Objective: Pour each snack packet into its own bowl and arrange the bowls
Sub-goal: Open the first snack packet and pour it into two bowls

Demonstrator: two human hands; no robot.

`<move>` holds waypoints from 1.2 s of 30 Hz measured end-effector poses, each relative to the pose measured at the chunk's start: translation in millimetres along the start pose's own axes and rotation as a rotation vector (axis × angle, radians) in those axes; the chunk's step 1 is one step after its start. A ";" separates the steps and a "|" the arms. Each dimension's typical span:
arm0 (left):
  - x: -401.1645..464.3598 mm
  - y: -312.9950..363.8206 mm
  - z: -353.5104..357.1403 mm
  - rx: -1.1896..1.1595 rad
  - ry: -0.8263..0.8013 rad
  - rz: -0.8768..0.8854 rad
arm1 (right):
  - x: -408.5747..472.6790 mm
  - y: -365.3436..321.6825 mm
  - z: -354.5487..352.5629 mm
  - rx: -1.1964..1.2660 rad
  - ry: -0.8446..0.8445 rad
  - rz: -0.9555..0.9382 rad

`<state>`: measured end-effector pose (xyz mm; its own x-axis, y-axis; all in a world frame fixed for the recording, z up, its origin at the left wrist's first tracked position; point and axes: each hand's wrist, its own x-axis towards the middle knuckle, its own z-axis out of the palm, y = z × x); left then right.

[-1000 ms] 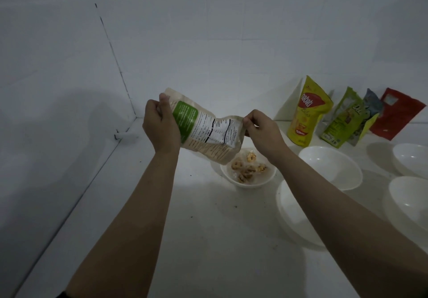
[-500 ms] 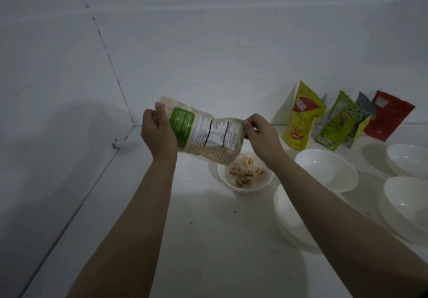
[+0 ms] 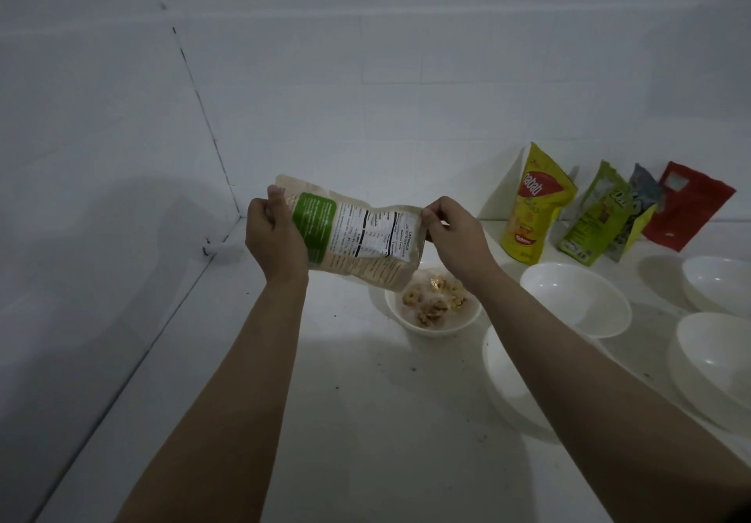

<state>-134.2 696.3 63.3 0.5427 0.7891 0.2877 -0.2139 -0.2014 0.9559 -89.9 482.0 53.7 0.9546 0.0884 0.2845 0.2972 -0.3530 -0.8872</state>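
Hands first: both are up over the white bench [image 3: 365, 421], holding one beige snack packet [image 3: 357, 238] between them. The left hand [image 3: 276, 234] grips the packet's upper end, thumb curled over the edge beside its green panel. The right hand [image 3: 451, 234] pinches the other end at the corner, fingers bent round it. The packet hangs tilted, its lower corner dipping just above a small white bowl [image 3: 406, 319] that holds a few pale brown snack pieces [image 3: 433, 307].

Counting bowls: five white ones in all. Besides the small filled one, a larger bowl [image 3: 577, 299] sits to its right, another [image 3: 508, 384] lies nearer and is partly hidden behind the right forearm, and two more [image 3: 719, 282] [image 3: 715, 364] sit at the right edge, both cut off by the frame.

Counting packets: five. Apart from the one in the hands, four lean against the tiled back wall [image 3: 406, 95] at the far right: a yellow pouch [image 3: 532, 205], a green pouch [image 3: 597, 217], a grey-blue packet [image 3: 642, 201] mostly tucked behind the green one, and a red packet [image 3: 686, 205].

Dark specks dot the bench surface in front of the small bowl. A side wall [image 3: 101, 156] meets the bench on the left, forming a corner beyond the left hand.
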 end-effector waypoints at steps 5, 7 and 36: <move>-2.1 -2.1 -3.3 -0.060 0.044 -0.068 | 2.2 -10.3 1.8 -0.006 0.024 -0.046; -6.0 -1.3 -1.6 -0.104 0.037 -0.113 | -0.4 -14.6 -2.0 0.002 0.048 -0.083; -169.3 45.5 193.4 0.018 -0.330 0.256 | -12.7 117.6 -226.7 -0.126 0.076 0.106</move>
<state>-78.7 441.4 69.6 0.7056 0.4844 0.5172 -0.3629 -0.3799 0.8509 -72.1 228.2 28.1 0.9745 -0.0241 0.2229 0.1856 -0.4713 -0.8623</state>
